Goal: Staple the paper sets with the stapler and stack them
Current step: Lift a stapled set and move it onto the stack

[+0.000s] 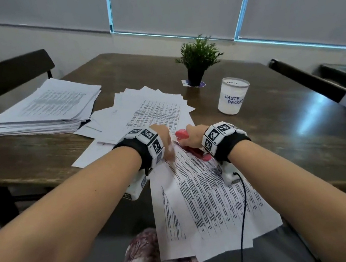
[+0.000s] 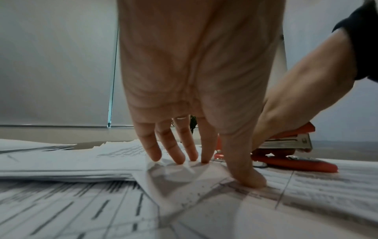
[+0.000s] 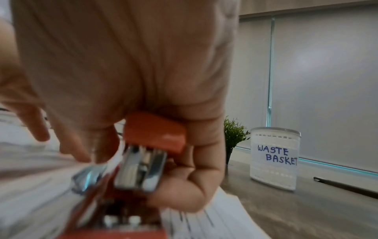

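Note:
A set of printed sheets (image 1: 211, 204) lies over the table's near edge and hangs toward my lap. My left hand (image 1: 166, 142) presses its straight fingers (image 2: 178, 153) and thumb down on the set's top corner (image 2: 180, 174), which is creased. My right hand (image 1: 192, 137) grips a red stapler (image 1: 183, 135) just right of it; the stapler (image 2: 286, 153) sits on the paper with its metal magazine raised off the red base. In the right wrist view the stapler (image 3: 143, 161) fills the blurred foreground. A fanned heap of loose sheets (image 1: 152, 109) lies beyond the hands, and a tall stack (image 1: 49, 108) lies at the left.
A white cup marked WASTE BASKET (image 1: 232, 95) stands right of the papers, with a small potted plant (image 1: 198, 60) behind it. Dark chairs (image 1: 310, 80) flank the wooden table (image 1: 293, 129). A black cable (image 1: 242, 210) runs from my right wrist across the paper.

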`<state>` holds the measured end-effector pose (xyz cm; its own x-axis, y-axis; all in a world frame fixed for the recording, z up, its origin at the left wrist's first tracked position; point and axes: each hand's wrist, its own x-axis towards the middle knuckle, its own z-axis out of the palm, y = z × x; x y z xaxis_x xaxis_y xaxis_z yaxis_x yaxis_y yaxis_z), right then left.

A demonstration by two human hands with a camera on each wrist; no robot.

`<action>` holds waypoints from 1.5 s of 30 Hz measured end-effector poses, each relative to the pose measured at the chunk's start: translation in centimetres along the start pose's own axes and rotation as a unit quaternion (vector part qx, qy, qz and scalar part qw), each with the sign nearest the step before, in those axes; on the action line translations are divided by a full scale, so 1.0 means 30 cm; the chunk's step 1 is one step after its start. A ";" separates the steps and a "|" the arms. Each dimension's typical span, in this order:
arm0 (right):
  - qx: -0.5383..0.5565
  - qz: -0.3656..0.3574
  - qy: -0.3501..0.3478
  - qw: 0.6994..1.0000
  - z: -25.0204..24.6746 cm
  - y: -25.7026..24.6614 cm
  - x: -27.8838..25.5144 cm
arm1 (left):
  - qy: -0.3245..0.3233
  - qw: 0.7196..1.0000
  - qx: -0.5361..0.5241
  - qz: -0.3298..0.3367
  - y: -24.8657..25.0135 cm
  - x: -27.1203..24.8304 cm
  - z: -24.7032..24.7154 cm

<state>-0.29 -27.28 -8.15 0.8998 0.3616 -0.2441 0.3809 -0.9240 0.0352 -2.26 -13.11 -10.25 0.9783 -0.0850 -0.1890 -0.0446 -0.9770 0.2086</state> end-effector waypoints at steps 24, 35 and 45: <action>-0.104 -0.030 -0.006 0.994 0.022 -0.026 0.010 | 0.009 1.000 -0.004 0.004 -0.022 -0.003 0.027; -0.145 0.013 0.043 0.988 0.030 -0.023 0.053 | 0.005 0.999 0.030 0.020 -0.010 -0.006 0.021; -0.123 0.021 0.039 0.991 0.014 -0.061 0.049 | 0.007 1.000 0.001 -0.008 -0.004 -0.015 0.019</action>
<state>0.25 -25.11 -8.98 0.9263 0.3406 -0.1613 0.3740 -0.8840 0.2805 -2.82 -13.07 -10.73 0.9815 -0.0670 -0.1792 -0.0297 -0.9787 0.2033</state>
